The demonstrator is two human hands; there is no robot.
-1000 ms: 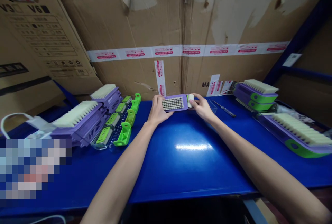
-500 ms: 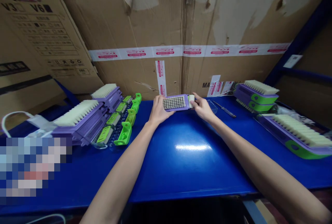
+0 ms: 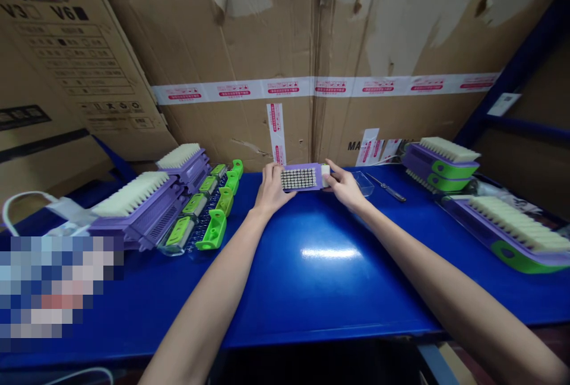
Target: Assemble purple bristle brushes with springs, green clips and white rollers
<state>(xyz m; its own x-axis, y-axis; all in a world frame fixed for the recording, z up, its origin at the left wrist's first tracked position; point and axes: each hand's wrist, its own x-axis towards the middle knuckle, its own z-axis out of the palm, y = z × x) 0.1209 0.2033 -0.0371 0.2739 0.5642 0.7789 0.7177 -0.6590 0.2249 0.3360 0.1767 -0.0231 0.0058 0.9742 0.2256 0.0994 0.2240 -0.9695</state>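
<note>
A purple brush body (image 3: 300, 177) is held up near the back of the blue table, its face with a dark-and-light grid of small squares turned towards me. My left hand (image 3: 271, 188) is closed around its left end. At the right end, my right hand (image 3: 342, 185) closes on a small cream-white piece (image 3: 325, 175) that sits against the purple body. A trace of green shows above that piece; how the two join is too small to tell. Just right of my right hand lies a clear plastic tray (image 3: 364, 184).
Purple brush bodies with cream bristles (image 3: 131, 195) stand at left, beside green-topped blocks (image 3: 180, 230) and green end pieces (image 3: 212, 232). A screwdriver (image 3: 389, 189) lies right of the tray. Purple-green brushes (image 3: 516, 227) lie at right. Cardboard (image 3: 249, 34) walls the back.
The purple brush body has tilted slightly and sits more level. The cream piece and my right hand have shifted a little left and down with its end. Both hands keep their hold.
</note>
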